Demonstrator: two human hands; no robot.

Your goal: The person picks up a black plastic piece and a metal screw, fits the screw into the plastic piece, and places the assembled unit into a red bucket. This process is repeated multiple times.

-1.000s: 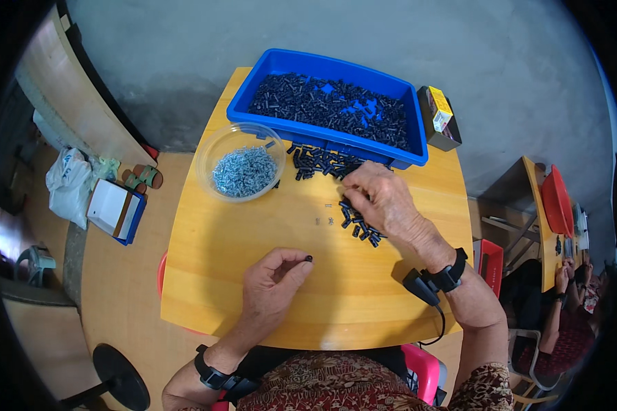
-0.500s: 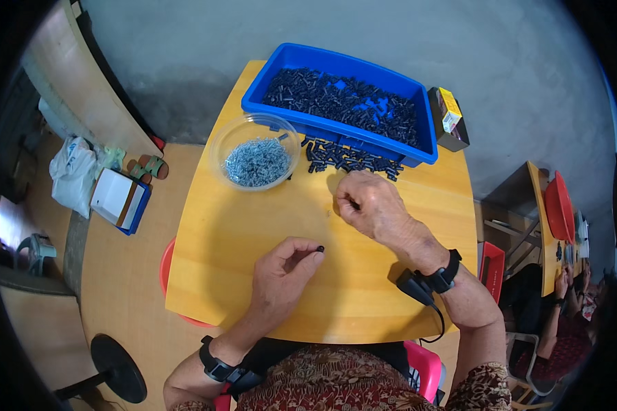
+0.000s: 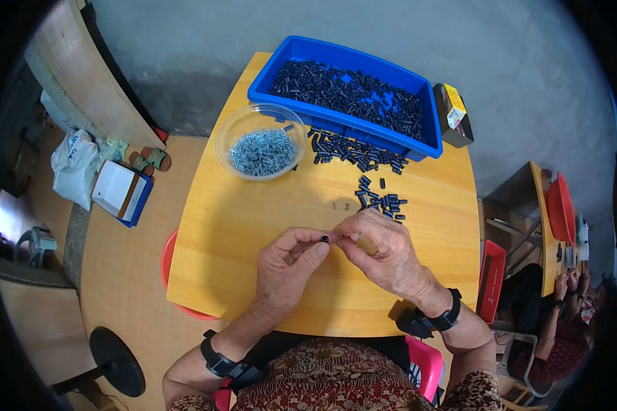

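Over the middle of the table, my left hand (image 3: 288,267) pinches a small black cylindrical piece (image 3: 325,239) between thumb and forefinger. My right hand (image 3: 382,253) meets it from the right, its thumb and forefinger closed at the end of that piece on something tiny and silvery, mostly hidden by the fingertips. Two tiny metal pieces (image 3: 347,206) lie beyond the hands. A small group of black pieces (image 3: 391,203) is scattered just past my right hand. A clear round tub (image 3: 221,147) holds many small silvery metal parts that look like screws.
A blue bin (image 3: 363,55) of many black pieces stands at the far side, with a loose heap (image 3: 353,149) along its front. Right of it is a dark box (image 3: 463,135) with a yellow packet (image 3: 454,103). Another person's hands (image 3: 573,277) show at far right.
My right hand has come nearer and left, down to the black piece in my left hand. The group of black pieces it covered now shows. My left hand stays nearly in place.
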